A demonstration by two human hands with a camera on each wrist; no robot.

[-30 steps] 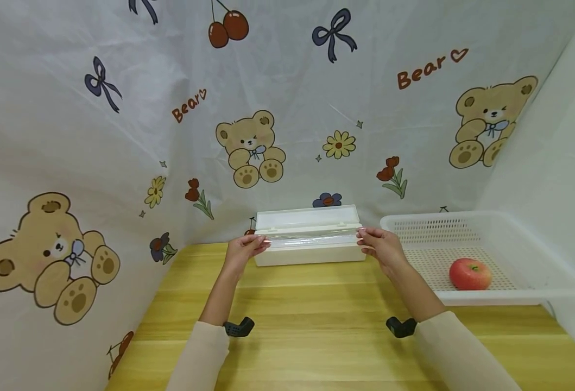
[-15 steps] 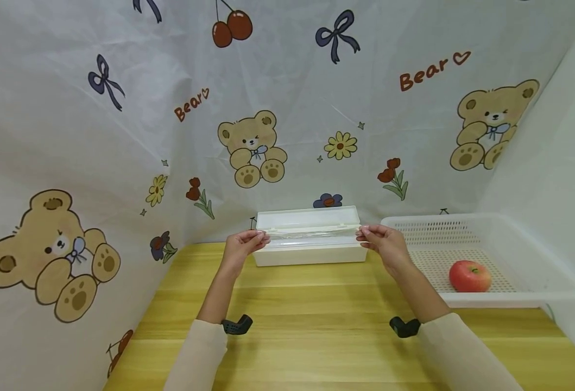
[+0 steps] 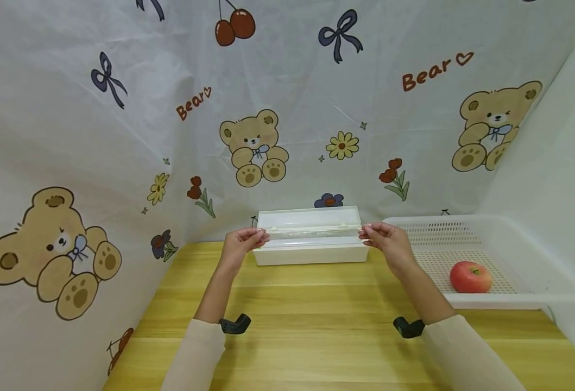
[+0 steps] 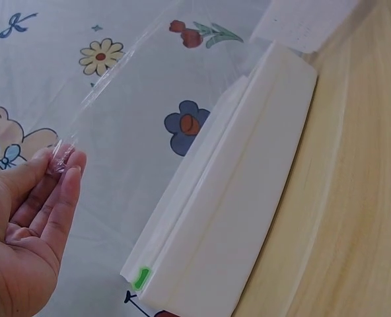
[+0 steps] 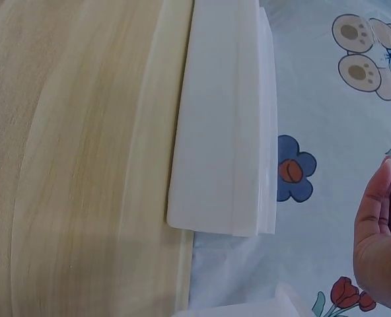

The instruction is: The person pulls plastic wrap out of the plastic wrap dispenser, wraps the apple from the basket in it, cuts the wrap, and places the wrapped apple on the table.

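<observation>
A long white cling film box [image 3: 311, 254] stands at the back of the table with its lid [image 3: 309, 217] raised. Clear cling film [image 3: 314, 233] stretches between both hands above the box. My left hand [image 3: 238, 248] pinches its left end between thumb and fingers; in the left wrist view the film [image 4: 109, 76] is bunched at the fingertips. My right hand [image 3: 389, 245] pinches the opposite end. In the right wrist view that hand [image 5: 384, 224] is partly cut off at the edge, beside the box [image 5: 222, 125].
A white perforated basket [image 3: 517, 297] stands on the right, holding a red apple [image 3: 470, 277]. A printed cloth [image 3: 297, 98] hangs behind the box. Wooden tabletop [image 3: 311, 326] lies in front, under the forearms.
Both hands have risen slightly, lifting the cling film a little higher over the box. The box, basket and apple stay where they were.
</observation>
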